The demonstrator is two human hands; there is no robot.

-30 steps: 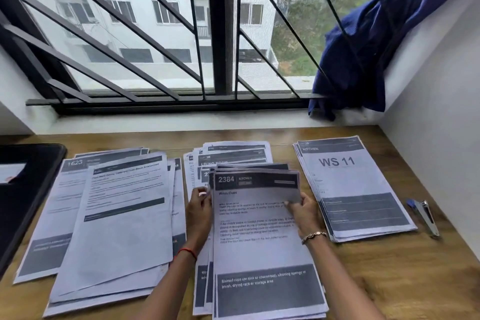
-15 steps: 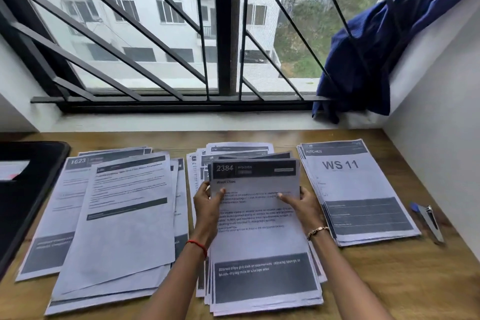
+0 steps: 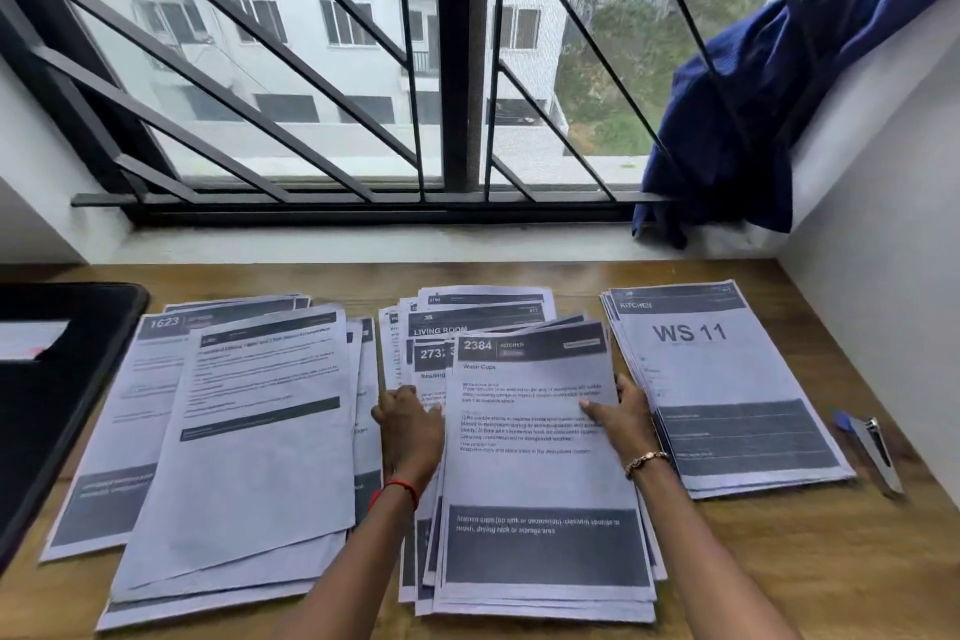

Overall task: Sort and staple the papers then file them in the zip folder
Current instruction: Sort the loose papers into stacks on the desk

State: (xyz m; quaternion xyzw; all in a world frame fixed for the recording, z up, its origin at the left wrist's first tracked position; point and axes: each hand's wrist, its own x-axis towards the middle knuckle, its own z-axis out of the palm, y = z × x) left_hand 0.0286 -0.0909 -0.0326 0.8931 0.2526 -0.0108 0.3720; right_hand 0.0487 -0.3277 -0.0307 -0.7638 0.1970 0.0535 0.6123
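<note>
Three paper piles lie on the wooden table (image 3: 779, 561). The middle pile (image 3: 483, 314) is fanned, and on top of it lies a bundle headed "2384 KITCHEN" (image 3: 535, 478). My right hand (image 3: 623, 416) pinches the bundle's right edge, thumb on top. My left hand (image 3: 410, 426) holds its left edge, with fingertips tucked under the paper. A sheet headed "2737" (image 3: 428, 361) shows beside the bundle. The left pile (image 3: 249, 437) has a "1623" sheet in it, and the right pile (image 3: 727, 390) is headed "WS 11". The stapler (image 3: 878, 452) lies at the far right. The black zip folder (image 3: 57, 395) is at the left edge.
A barred window (image 3: 457, 68) and its white sill run along the back of the table. A blue cloth (image 3: 753, 120) hangs over the bars at the right. A white wall (image 3: 893, 327) closes the right side, just past the stapler.
The "2384" bundle has shifted to the right between both hands, uncovering the "2737" sheet beneath. The view has moved closer to the table.
</note>
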